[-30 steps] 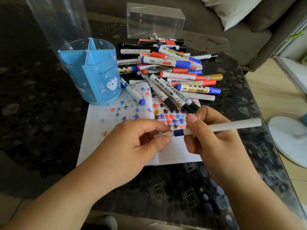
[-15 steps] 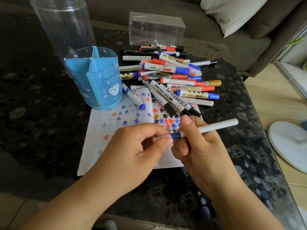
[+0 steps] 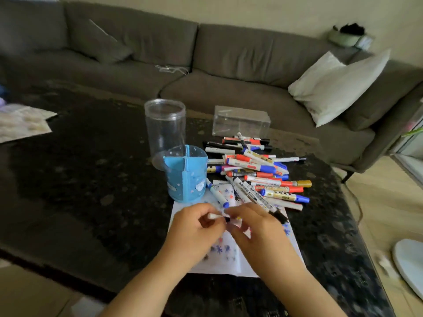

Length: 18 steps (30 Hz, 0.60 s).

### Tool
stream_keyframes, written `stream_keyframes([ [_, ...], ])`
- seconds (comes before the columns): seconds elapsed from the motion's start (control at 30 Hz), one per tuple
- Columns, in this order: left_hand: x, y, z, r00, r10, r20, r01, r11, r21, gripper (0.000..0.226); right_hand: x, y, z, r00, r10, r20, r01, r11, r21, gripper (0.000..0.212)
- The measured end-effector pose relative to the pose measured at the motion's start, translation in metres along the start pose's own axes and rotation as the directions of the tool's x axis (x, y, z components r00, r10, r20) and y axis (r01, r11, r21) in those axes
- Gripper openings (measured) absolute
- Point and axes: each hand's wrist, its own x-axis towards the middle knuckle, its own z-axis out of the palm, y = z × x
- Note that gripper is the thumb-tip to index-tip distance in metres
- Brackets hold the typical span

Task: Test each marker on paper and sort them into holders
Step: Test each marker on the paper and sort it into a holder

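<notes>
Both hands meet over the white test paper (image 3: 229, 264), which is dotted with coloured star marks. My left hand (image 3: 196, 232) pinches the white end of a white marker (image 3: 215, 216) with a dark blue band. My right hand (image 3: 258, 229) is closed over the rest of that marker, hiding its body. A pile of several markers (image 3: 256, 170) lies just beyond the paper. The blue divided holder (image 3: 185, 179) stands at the paper's far left corner. A clear cylinder (image 3: 164, 124) stands behind it. The image is blurred around the fingers.
A clear rectangular box (image 3: 240, 121) sits behind the marker pile on the dark stone table (image 3: 91, 179). A grey sofa (image 3: 206, 65) with a white pillow (image 3: 338, 85) runs along the far side. Loose paper (image 3: 23, 122) lies at far left, and a white round base (image 3: 409, 264) stands on the floor at right.
The view has pulled back and tilted up, showing the sofa. My hands have drawn closer together, and the marker's long white end no longer sticks out to the right.
</notes>
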Motion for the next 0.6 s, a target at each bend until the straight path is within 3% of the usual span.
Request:
stream_keyframes([
  [0.07,0.001,0.004,-0.007,0.999,0.013,-0.034,-0.013,1.000,0.014,0.017,0.015,-0.008,-0.001,0.999,-0.008,0.050,0.007,1.000,0.009,0.015],
  [0.2,0.004,0.012,-0.032,0.995,0.030,-0.098,-0.032,0.999,-0.022,0.007,0.040,-0.026,-0.012,0.990,-0.065,0.128,0.069,0.997,-0.026,0.018],
  [0.33,0.018,0.006,-0.064,0.977,0.074,-0.202,-0.054,0.993,0.101,0.013,0.071,-0.041,-0.035,0.994,0.043,-0.099,-0.026,0.985,0.168,0.008],
  [0.43,0.030,-0.002,-0.078,0.984,0.067,-0.166,-0.029,0.975,0.219,0.026,0.098,-0.044,-0.040,0.972,0.146,-0.185,-0.079,0.942,0.327,0.015],
  [0.6,0.043,-0.008,-0.075,0.995,0.020,-0.095,0.007,0.961,0.277,0.037,0.127,-0.040,-0.015,0.986,0.153,-0.064,-0.132,0.957,0.259,0.006],
])
